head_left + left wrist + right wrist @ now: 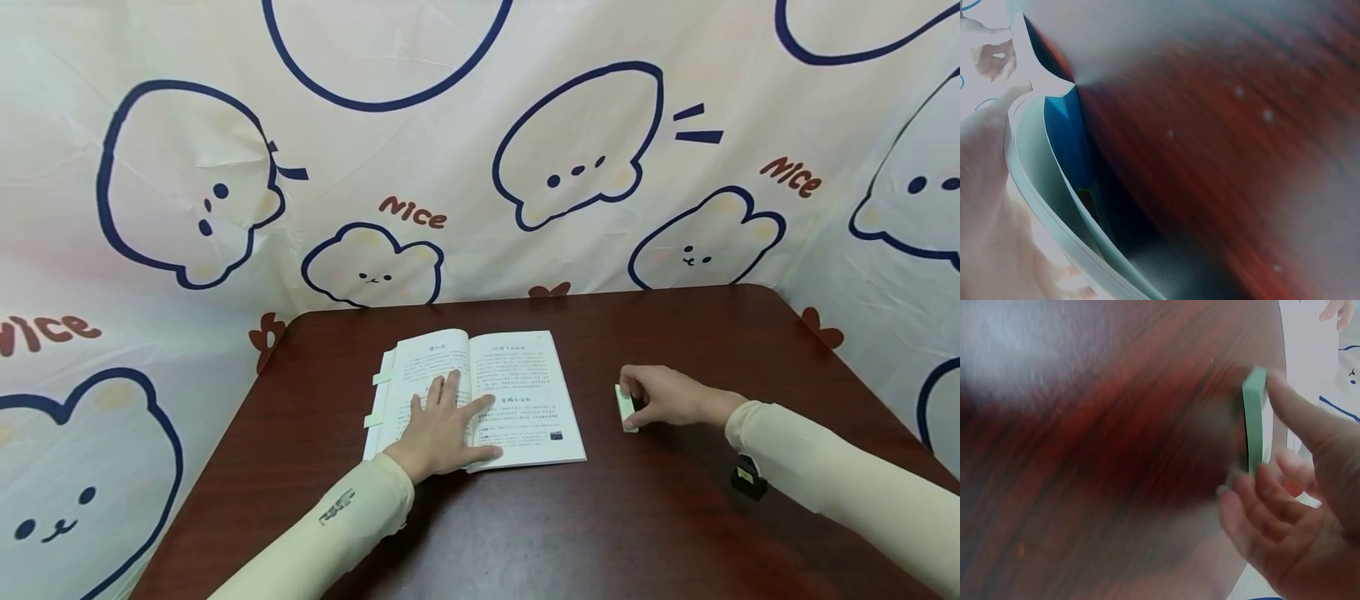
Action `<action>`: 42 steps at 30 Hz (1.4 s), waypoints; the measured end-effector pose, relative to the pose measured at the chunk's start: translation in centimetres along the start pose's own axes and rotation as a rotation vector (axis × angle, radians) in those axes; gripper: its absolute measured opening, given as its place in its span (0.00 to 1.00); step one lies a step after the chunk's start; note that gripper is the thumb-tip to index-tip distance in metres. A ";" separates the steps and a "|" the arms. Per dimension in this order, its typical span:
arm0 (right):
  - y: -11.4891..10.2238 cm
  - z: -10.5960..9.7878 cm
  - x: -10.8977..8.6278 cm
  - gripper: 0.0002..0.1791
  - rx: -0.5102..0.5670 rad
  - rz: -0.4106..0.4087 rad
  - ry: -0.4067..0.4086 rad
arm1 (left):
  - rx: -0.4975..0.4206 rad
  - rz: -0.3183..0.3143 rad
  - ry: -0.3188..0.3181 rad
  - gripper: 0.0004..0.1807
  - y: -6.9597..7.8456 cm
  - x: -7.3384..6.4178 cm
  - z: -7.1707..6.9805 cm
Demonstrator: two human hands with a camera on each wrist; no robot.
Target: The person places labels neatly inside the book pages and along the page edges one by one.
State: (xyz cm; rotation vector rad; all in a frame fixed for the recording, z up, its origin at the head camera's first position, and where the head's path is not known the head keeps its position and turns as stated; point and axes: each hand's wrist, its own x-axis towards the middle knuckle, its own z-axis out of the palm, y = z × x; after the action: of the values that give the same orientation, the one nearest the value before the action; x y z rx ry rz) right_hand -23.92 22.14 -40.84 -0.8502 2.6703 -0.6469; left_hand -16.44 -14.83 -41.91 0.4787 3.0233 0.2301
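Open printed book [517, 383] pressed beneath wide-spread fingers of left hand [441, 425], pale-green tabs [373, 420] left of them; thin green block [1253, 419] pinched between thumb and fingers of right hand [675, 396].

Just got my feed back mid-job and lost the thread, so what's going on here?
A person is at a table with an open book. Their left hand lies across its pages, fingers spread. Their right hand holds a small green pad between thumb and fingers, to the right of the book and apart from it. Two pale green tabs stick out from the book's left edge.
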 end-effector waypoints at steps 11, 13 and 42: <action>0.6 0.0 0.5 0.27 0.068 -0.039 -0.109 | 0.028 -0.006 0.000 0.45 0.2 0.1 -0.1; 0.7 0.0 0.7 0.27 0.068 -0.052 -0.118 | 0.030 -0.005 0.003 0.45 0.3 0.1 -0.1; -0.2 -0.8 0.8 0.12 0.005 -0.037 -0.137 | 0.041 -0.012 -0.019 0.45 0.4 0.2 -0.2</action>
State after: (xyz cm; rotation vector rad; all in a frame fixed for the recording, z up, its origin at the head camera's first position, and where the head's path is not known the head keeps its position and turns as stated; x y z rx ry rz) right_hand -24.75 21.72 -40.14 -0.9105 2.5356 -0.5821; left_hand -16.56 -14.36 -41.70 0.4624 3.0167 0.1617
